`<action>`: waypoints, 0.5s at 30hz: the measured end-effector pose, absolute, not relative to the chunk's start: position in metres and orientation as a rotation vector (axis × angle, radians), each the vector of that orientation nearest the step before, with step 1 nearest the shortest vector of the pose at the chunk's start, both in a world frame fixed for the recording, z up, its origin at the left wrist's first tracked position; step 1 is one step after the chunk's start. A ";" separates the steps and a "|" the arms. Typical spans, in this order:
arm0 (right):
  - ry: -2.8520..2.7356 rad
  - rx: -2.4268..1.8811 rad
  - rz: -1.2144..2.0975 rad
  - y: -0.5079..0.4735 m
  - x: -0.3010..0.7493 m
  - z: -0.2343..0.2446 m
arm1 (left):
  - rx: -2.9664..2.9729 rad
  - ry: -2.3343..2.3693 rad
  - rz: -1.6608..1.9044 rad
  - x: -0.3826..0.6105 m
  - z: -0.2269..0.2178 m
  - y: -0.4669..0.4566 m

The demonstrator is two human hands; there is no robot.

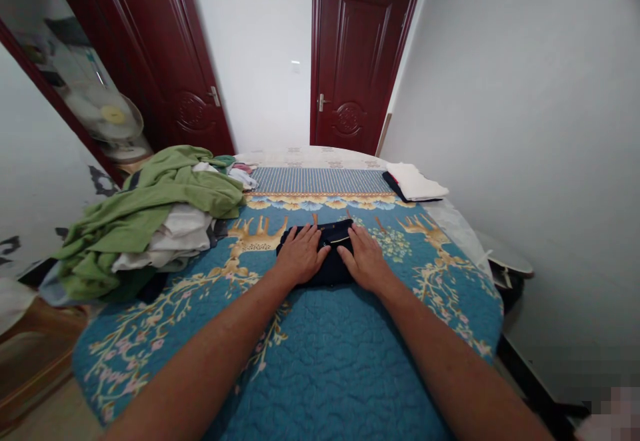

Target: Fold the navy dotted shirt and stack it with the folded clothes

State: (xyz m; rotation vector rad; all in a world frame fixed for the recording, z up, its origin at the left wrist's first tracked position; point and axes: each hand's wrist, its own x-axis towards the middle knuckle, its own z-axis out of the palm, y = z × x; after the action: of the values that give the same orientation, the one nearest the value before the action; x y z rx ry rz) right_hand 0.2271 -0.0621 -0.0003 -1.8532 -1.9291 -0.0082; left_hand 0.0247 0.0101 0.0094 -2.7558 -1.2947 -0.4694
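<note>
Open hands [300, 256] flat on folded garment [329, 261]

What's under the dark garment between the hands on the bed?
The dark garment lies on the blue quilt, which shows all around its edges. The left hand and right hand rest on top. The patch directly beneath it is covered.

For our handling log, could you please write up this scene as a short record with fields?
Left hand: palm down on the folded dark navy garment
Right hand: palm down on the same garment
Surface: blue quilted bedspread
Beside the hands: heap of green and white clothes, to the left
Far end of bed: folded white cloth on a dark item
Background: two dark red doors
</note>
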 end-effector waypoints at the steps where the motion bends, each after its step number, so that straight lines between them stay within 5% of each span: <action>1: -1.930 -1.868 0.008 -0.062 0.229 -0.001 | -2.755 -1.307 -0.471 0.025 0.010 0.010; 15: -1.975 -1.900 0.067 -0.064 0.228 -0.006 | -2.715 -1.430 -0.559 -0.007 -0.007 -0.009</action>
State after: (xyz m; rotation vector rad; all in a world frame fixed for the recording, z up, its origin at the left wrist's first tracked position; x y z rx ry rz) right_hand 0.2284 -0.0644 -0.0061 -1.9003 -1.9753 0.0672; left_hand -0.0069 -0.0094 -0.0071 -2.7148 -1.4299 -0.5590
